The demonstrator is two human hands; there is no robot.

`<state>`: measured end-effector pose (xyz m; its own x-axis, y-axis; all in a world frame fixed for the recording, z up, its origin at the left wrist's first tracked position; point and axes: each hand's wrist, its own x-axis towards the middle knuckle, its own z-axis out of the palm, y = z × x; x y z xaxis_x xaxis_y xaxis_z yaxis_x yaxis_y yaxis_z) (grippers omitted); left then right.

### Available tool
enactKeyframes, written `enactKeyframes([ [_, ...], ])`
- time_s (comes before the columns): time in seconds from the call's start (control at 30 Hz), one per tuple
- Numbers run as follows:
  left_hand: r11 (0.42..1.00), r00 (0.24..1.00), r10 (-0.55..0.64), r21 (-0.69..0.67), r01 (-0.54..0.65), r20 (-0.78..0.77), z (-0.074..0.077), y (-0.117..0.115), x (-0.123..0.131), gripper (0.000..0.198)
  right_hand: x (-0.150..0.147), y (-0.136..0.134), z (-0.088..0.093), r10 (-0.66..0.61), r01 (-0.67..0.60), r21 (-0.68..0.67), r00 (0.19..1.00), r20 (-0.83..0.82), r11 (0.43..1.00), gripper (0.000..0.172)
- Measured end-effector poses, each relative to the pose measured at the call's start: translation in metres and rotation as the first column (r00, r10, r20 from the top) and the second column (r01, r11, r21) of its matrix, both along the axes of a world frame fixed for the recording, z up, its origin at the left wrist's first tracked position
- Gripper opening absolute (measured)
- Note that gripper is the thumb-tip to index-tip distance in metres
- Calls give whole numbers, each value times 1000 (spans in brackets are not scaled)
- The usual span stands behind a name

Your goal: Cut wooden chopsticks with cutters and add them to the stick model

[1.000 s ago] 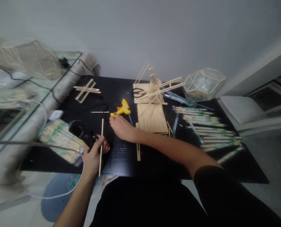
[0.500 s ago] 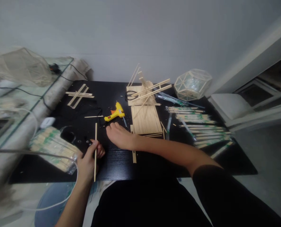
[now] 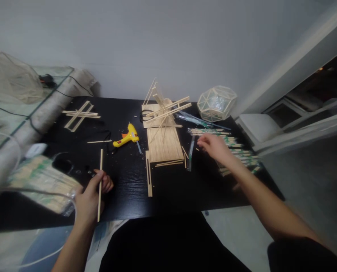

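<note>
My left hand [image 3: 91,190] is closed around a thin wooden stick [image 3: 100,185], holding it upright near the table's front edge. Over the right side of the table is my right hand [image 3: 212,145], its fingers curled together; what they hold, if anything, is too small to make out. Beside it lie packs of wooden sticks [image 3: 236,145] in clear wrapping with green print, partly covered by the hand and forearm. A yellow glue gun [image 3: 127,136] rests on its side left of a flat stick panel [image 3: 165,145].
A frame of sticks [image 3: 168,109] stands on the panel at the back. Behind my right hand sits a faceted stick ball [image 3: 217,102]. Crossed sticks [image 3: 81,114] lie back left, with a large wrapped stick bundle [image 3: 43,183] and a white cable [image 3: 75,207] near my left arm.
My right hand has swung from beside the glue gun across to the wrapped sticks on the right. My left hand still holds its stick. The view has shifted slightly right.
</note>
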<state>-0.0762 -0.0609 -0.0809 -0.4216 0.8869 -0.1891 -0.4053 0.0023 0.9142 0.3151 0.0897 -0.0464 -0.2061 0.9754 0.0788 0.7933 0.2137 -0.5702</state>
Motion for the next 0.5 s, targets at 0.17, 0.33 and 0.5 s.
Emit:
enactKeyframes([
  [0.17,1000,1000,-3,-19,3,4,2,1,0,33,4,-3,-14,76,-83,36,981,178,996,8],
  [0.33,999,1000,-2,-47,1,-11,3,2,-2,34,-4,-7,-21,105,-121,34,947,304,992,9],
  [0.5,998,1000,9,-66,-9,1,0,2,-2,32,-7,-8,-24,106,-99,-39,922,372,994,12],
])
